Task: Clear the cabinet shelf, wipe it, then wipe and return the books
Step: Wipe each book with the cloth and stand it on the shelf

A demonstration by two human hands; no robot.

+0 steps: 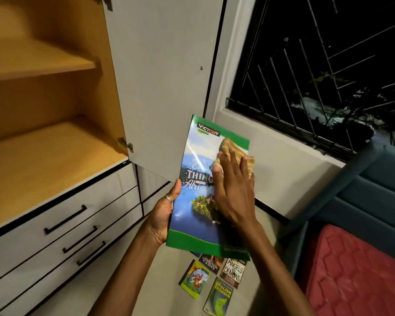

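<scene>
Books are what I am on now: the green-bordered Victory book [198, 201] is up in front of me, beside the open cabinet door [164, 83], my left hand [163, 215] gripping its left edge with the thumb curled over the cover. My right hand [232, 190] lies with straight fingers on a tan cloth [234, 151], pressing it against the upper right of the glossy cover. The cabinet shelf [43, 165] just to my left holds nothing that I can see, and neither does the shelf above it, so I judge the clearing done and the shelf wipe most likely done too, though I cannot tell that from the wood. Four more books lie on the floor [169, 281] below my hands, among them Angels and Demons [233, 273] and English Grammar [219, 297]. I judge none returned yet, so most of the wiping and all the shelving remain.
</scene>
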